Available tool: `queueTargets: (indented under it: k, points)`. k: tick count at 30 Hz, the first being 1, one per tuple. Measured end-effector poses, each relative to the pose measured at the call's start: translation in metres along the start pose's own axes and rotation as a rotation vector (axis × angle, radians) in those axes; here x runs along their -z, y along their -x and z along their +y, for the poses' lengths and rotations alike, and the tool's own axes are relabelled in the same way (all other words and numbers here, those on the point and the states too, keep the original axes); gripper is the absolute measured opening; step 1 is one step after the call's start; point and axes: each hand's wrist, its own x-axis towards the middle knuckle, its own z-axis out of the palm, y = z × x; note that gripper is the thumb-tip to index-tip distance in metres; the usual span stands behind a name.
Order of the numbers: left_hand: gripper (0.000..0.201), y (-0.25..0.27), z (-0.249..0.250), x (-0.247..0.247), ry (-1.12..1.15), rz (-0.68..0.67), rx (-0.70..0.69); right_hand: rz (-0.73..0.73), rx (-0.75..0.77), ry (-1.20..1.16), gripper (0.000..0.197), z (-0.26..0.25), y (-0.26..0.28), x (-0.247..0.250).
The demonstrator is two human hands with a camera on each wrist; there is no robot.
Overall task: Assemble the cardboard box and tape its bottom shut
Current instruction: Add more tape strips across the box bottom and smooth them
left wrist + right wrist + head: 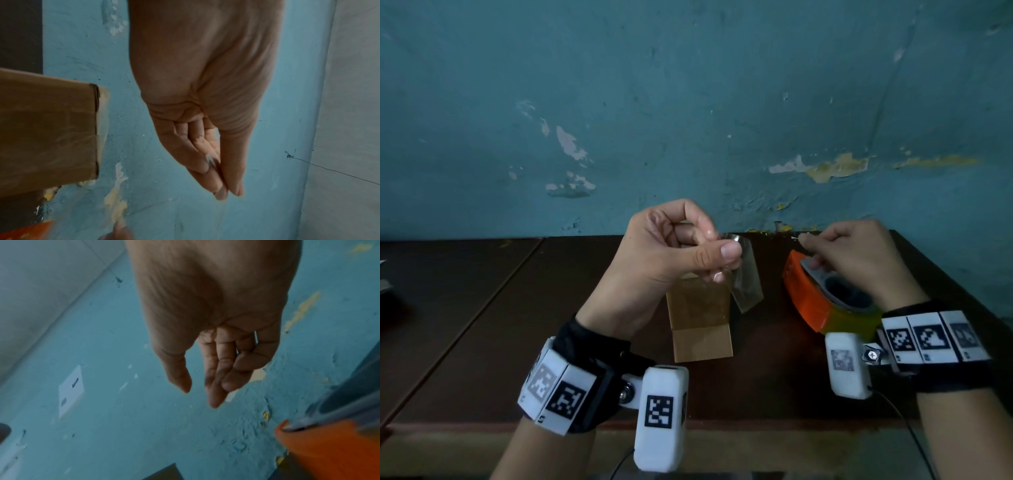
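Two hands up over the table (482, 308), one box, one strip of tape, one dispenser.

My left hand (671, 246) is raised above the box, palm turned toward me, wrist bent. Thumb and forefinger pinch the top end of a clear tape strip (744, 274); the other fingers curl in behind. From the left wrist view the same hand (205, 97) shows fingertips pressed to the thumb, with a bit of shiny tape caught between them. The strip hangs down and tilts right, its lower end loose over the box's right edge.

The box (700, 322) stands on the dark table, right below my left hand and partly hidden by it. Brown card, glossy tape already across the upper face. In the left wrist view the box (49, 129) shows at the frame's left, tape lapping over its edge.

Right of the box, apart from it, lies the orange dispenser (811, 294) with its roll.

My right hand (859, 260) hovers over the dispenser's far end, knuckles up, fingers loosely bent and close together. Head view: fingertips look near or on the grey blade end, contact not clear. Right wrist view: the hand (216, 337) has thumb apart from the fingers, nothing between them; the dispenser (329, 451) sits lower right.

Behind everything, a peeling blue wall (688, 102).
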Motion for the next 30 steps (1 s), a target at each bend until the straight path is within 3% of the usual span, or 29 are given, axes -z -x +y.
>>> queueTargets:
  k: [10,16,19,24,30]
  points:
    - [0.022,0.000,-0.007,-0.002,0.013,-0.017,0.024,-0.171,0.269,-0.556,0.024,-0.017,0.012,-0.018]
    - [0.022,0.000,-0.014,-0.005,0.047,-0.059,0.040,-0.515,0.408,-0.716,0.034,-0.024,0.018,-0.022]
    - [0.021,0.000,-0.013,-0.004,0.033,-0.050,0.032,-0.618,0.456,-0.738,0.034,-0.026,0.019,-0.025]
    - [0.020,0.001,-0.008,0.008,-0.020,0.000,-0.004,-0.628,0.489,-0.771,0.030,-0.025,0.019,-0.027]
    - [0.020,0.004,0.000,0.023,-0.162,0.127,-0.032,-0.560,0.372,-0.842,0.017,-0.022,0.016,-0.028]
